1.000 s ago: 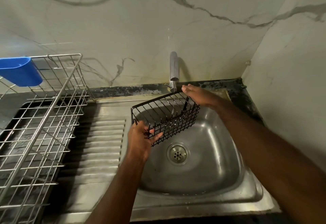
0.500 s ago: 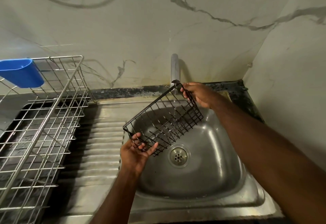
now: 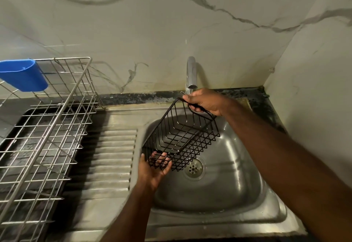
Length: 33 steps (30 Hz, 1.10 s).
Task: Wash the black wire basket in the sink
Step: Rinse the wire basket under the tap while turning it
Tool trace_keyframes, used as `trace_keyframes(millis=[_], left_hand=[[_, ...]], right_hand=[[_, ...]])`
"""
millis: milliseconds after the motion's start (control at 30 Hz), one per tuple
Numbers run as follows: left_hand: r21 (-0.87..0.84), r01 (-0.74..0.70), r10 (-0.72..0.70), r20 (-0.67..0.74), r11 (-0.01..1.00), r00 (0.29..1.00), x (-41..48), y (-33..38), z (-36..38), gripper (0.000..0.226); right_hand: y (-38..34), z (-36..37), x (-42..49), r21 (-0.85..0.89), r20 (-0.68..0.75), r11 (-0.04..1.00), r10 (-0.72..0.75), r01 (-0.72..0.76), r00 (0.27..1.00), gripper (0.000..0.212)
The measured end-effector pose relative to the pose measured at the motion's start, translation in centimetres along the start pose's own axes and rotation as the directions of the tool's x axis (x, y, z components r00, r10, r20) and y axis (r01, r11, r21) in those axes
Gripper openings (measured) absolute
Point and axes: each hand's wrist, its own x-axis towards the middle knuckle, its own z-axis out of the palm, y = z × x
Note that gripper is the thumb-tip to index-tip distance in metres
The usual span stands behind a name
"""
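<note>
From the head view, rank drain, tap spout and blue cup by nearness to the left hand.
From the left hand:
1. Drain, just to its right in the sink bowl.
2. Tap spout, behind, at the wall.
3. Blue cup, far left on the drying rack.

Black wire basket [image 3: 181, 139] w/ a grid of thin crossing wires. Sink [image 3: 224, 190] is dull silver steel w/ grey sheen; its drain [image 3: 193, 168] is paler silver w/ dark dot holes. Draining board [image 3: 112, 158] is silver, ribbed in light and dark stripes. Tap [image 3: 191, 74] is shiny chrome. Dish rack [image 3: 47, 125] is silver wire grid; blue plastic cup [image 3: 22, 75] on it. Wall [image 3: 133, 22] is off-white marble w/ grey veins. Counter strip [image 3: 137, 97] is black, mottled grey.
</note>
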Motion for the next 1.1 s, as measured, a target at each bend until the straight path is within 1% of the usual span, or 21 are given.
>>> trace_keyframes(millis=[167, 300, 333, 367, 433, 500, 533, 567, 600, 633, 667, 700, 733, 767, 800, 867, 933, 1000, 1067, 1100], left_hand=[[-0.032, 0.036, -0.037, -0.043, 0.999, 0.998, 0.9, 0.0, 0.2, 0.058], [-0.028, 0.042, -0.043, -0.063, 0.999, 0.997, 1.1, -0.4, 0.9, 0.051], [-0.003, 0.033, -0.033, -0.097, 0.999, 0.995, 1.2, -0.5, 1.0, 0.048], [0.047, 0.024, -0.019, -0.113, 0.999, 0.993, 1.4, -0.7, 0.9, 0.045], [0.225, 0.045, -0.011, -0.151, 0.973, 0.988, 2.0, -0.8, 0.2, 0.037], [0.401, 0.051, 0.029, -0.192, 0.915, 0.981, 2.2, -0.9, -0.5, 0.029], [0.509, 0.008, 0.109, -0.201, 0.861, 0.973, 1.9, -0.7, -0.4, 0.026], [0.654, -0.064, 0.243, -0.186, 0.754, 0.952, 1.8, -0.5, -0.2, 0.031], [0.809, -0.151, 0.418, -0.125, 0.568, 0.900, 1.5, -0.2, 0.6, 0.038], [0.897, -0.259, 0.568, 0.011, 0.357, 0.823, 1.2, 0.2, 1.8, 0.042], [0.896, -0.382, 0.647, 0.154, 0.228, 0.747, 0.2, 0.6, 3.6, 0.043], [0.848, -0.506, 0.669, 0.286, 0.157, 0.687, -0.9, 0.8, 5.6, 0.039], [0.774, -0.617, 0.655, 0.396, 0.138, 0.644, -2.1, 1.1, 7.7, 0.035], [0.702, -0.699, 0.616, 0.491, 0.140, 0.616, -2.9, 1.5, 9.7, 0.034], [0.642, -0.746, 0.553, 0.561, 0.180, 0.616, -3.8, 1.8, 11.6, 0.036], [0.604, -0.750, 0.422, 0.626, 0.269, 0.655, -4.3, 2.7, 13.7, 0.046], [0.597, -0.731, 0.338, 0.649, 0.329, 0.682, -4.2, 3.1, 14.3, 0.048], [0.594, -0.708, 0.312, 0.639, 0.381, 0.703, -3.8, 2.9, 14.5, 0.043], [0.570, -0.702, 0.360, 0.605, 0.427, 0.711, -3.7, 2.2, 14.7, 0.038], [0.551, -0.696, 0.388, 0.580, 0.461, 0.716, -3.6, 2.0, 14.9, 0.036]], right_hand=[[-0.2, -0.1, -0.5, 0.008, 0.034, 1.000, 0.026, -0.026, 0.999, 0.032], [-0.2, -0.1, -0.9, -0.009, 0.043, 1.000, 0.013, -0.013, 0.999, 0.036], [-0.3, -0.1, -1.0, -0.020, 0.042, 1.000, 0.011, -0.010, 0.999, 0.035], [-0.3, -0.1, -1.1, -0.036, 0.043, 0.999, 0.007, -0.006, 0.999, 0.033], [-0.4, 0.0, -1.2, -0.096, 0.042, 0.995, -0.008, 0.012, 0.999, 0.033], [-0.6, 0.0, -1.2, -0.199, 0.049, 0.979, -0.029, 0.038, 0.998, 0.036], [-0.7, 0.1, -1.2, -0.253, 0.060, 0.966, -0.036, 0.050, 0.998, 0.037], [-0.9, 0.2, -1.3, -0.302, 0.072, 0.951, -0.039, 0.059, 0.997, 0.040], [-0.9, 0.3, -1.4, -0.344, 0.079, 0.936, -0.043, 0.068, 0.996, 0.041], [-1.1, 0.3, -1.5, -0.378, 0.082, 0.923, -0.049, 0.076, 0.995, 0.042], [-1.1, 0.4, -1.5, -0.405, 0.084, 0.910, -0.053, 0.083, 0.995, 0.041], [-1.2, 0.5, -1.5, -0.423, 0.089, 0.902, -0.056, 0.088, 0.994, 0.039], [-1.3, 0.6, -1.4, -0.435, 0.099, 0.896, -0.058, 0.095, 0.993, 0.038], [-1.4, 0.7, -1.4, -0.441, 0.116, 0.892, -0.058, 0.104, 0.992, 0.036], [-1.5, 0.6, -1.3, -0.447, 0.131, 0.888, -0.059, 0.112, 0.990, 0.034], [-1.5, 0.2, -1.2, -0.459, 0.110, 0.880, -0.081, 0.123, 0.991, 0.033], [-1.2, -0.5, -1.1, -0.433, 0.030, 0.891, -0.137, 0.137, 0.990, 0.030], [-0.7, -0.6, -1.3, -0.414, -0.071, 0.897, -0.205, 0.158, 0.976, 0.026], [-0.2, 0.7, -1.8, -0.514, -0.165, 0.839, -0.303, 0.181, 0.939, 0.023], [0.0, 2.0, -2.1, -0.562, -0.179, 0.805, -0.343, 0.190, 0.922, 0.026]])
